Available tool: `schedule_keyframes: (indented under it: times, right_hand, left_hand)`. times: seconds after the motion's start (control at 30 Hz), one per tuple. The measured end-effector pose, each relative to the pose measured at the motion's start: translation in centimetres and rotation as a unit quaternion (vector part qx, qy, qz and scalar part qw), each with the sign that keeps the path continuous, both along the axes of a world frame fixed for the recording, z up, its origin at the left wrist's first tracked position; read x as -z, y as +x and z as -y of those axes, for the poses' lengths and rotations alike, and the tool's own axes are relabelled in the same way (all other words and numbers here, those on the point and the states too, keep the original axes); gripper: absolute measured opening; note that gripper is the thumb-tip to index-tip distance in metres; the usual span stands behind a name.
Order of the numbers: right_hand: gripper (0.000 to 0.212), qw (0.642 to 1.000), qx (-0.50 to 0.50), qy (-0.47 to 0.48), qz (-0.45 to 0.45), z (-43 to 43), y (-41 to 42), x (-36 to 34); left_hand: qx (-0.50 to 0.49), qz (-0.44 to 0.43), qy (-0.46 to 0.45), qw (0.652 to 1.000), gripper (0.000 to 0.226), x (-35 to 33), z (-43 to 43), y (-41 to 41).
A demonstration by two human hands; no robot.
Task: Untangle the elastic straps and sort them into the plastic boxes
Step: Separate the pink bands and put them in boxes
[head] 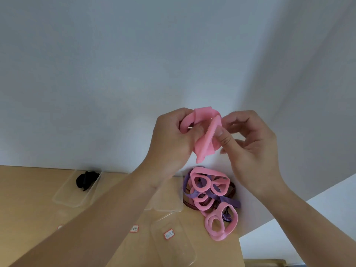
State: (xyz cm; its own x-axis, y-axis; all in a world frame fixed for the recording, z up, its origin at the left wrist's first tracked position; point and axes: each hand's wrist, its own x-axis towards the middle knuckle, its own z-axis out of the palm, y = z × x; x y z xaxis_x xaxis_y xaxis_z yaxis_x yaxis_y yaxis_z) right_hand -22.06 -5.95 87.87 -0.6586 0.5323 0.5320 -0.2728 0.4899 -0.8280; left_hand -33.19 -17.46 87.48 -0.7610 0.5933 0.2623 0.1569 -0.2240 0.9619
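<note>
Your left hand (169,143) and right hand (254,151) both pinch the pink strap (205,145); unroll its twist slowly, without stretching.

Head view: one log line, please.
step: untangling | left hand: holds pink strap | right hand: pinches same strap | pile: pink, purple, brown, tangled | box: black straps

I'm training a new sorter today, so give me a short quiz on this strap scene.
1. True or false: the left hand and right hand both hold a pink strap above the table.
2. What lies in the back-left plastic box? A) black strap B) purple strap C) nothing
3. Which colours show in the tangled pile?
Key: 1 true; 2 A; 3 pink, purple, dark red.
</note>
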Motion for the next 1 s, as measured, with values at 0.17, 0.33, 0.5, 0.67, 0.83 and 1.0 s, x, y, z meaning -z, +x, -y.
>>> schedule_keyframes:
  times: [0.17,0.33,0.5,0.67,0.83,1.0]
  right_hand:
    - [0.017,0.999,0.008,-0.015,0.039,0.2,0.0,-0.2]
    - [0.019,0.997,0.035,-0.035,0.055,0.5,0.2,-0.7]
    - [0.023,0.993,0.105,-0.025,0.044,0.8,0.2,-0.4]
    - [0.021,0.992,0.108,-0.008,0.06,0.9,0.1,0.0]
    - [0.014,0.997,0.068,0.0,0.039,1.2,0.4,0.8]
    - [0.013,0.982,0.124,0.137,0.026,1.7,0.3,2.1]
  left_hand:
    - [0.013,0.01,0.039,0.999,0.02,0.0,0.3,0.6]
    - [0.098,0.107,0.045,0.988,0.024,0.1,0.6,1.1]
    - [0.235,0.185,0.082,0.951,0.044,-0.1,1.3,1.3]
    - [0.14,0.086,0.027,0.986,0.061,1.3,1.2,1.3]
    - [0.153,0.142,0.065,0.976,0.047,1.3,1.6,0.8]
    - [0.161,0.176,0.09,0.967,0.029,1.7,1.4,1.4]
